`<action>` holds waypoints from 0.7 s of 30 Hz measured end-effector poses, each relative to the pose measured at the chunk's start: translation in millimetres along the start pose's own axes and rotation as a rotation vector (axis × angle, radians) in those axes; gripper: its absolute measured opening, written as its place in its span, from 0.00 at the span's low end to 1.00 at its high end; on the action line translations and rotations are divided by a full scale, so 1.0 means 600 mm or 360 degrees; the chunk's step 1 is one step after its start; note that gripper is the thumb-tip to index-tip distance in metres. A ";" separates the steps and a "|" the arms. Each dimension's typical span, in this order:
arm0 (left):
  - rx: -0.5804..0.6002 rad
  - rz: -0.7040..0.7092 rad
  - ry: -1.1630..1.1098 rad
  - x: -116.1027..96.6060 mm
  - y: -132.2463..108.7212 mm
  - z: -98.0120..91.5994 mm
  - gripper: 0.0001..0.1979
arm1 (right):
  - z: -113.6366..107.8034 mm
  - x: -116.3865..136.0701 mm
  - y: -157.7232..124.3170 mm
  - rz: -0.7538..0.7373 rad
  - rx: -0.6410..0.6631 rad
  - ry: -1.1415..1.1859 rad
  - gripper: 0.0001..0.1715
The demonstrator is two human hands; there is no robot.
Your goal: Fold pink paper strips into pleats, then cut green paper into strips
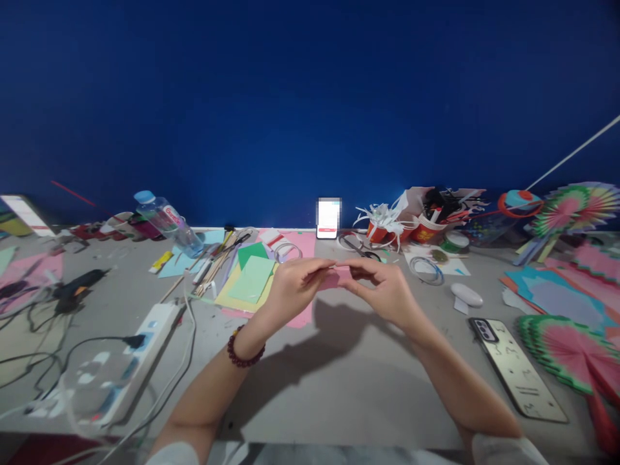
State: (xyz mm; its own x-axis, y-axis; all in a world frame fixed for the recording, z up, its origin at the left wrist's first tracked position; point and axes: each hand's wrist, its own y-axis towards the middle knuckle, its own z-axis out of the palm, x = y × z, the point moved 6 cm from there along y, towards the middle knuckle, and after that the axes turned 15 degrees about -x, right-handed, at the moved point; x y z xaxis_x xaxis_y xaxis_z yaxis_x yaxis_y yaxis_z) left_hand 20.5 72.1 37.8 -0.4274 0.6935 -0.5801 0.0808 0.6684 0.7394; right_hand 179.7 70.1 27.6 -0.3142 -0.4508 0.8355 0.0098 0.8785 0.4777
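While left hand (296,284) and right hand (386,284) pinch its ends, pink paper (333,279) spans sideways between; neither hand nearer.

Left hand (294,284) and right hand (382,284) arch toward each other, fingertips apparently touching.

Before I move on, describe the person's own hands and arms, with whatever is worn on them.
The left hand is ungloved, with a bracelet of round, dark red beads and a yellowish accent at the wrist. The right hand is ungloved too, with nothing visible at its wrist. A pale, whitish left sleeve and matching right sleeve show near the elbows.
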 end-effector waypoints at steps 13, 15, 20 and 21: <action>-0.0085 0.0017 -0.0269 0.000 -0.003 0.012 0.06 | -0.010 0.014 -0.002 -0.0261 -0.0311 -0.0031 0.10; -0.0106 0.0021 -0.0290 -0.004 -0.003 0.010 0.06 | -0.011 0.022 -0.004 -0.0342 -0.0352 -0.0072 0.09; -0.0235 0.0142 -0.0268 -0.021 -0.006 0.002 0.09 | -0.017 0.048 -0.012 -0.0580 -0.0458 -0.0168 0.09; -0.0273 0.0202 -0.0253 -0.025 -0.007 0.000 0.09 | -0.018 0.051 -0.014 -0.0607 -0.0467 -0.0165 0.09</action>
State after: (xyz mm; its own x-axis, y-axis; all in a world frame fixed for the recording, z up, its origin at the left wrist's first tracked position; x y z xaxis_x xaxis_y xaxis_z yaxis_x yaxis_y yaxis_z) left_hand 26.6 58.7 43.2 -0.2755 0.8114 -0.5155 -0.0351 0.5274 0.8489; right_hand 180.2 47.3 52.4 -0.4403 -0.7004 0.5618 0.1380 0.5655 0.8131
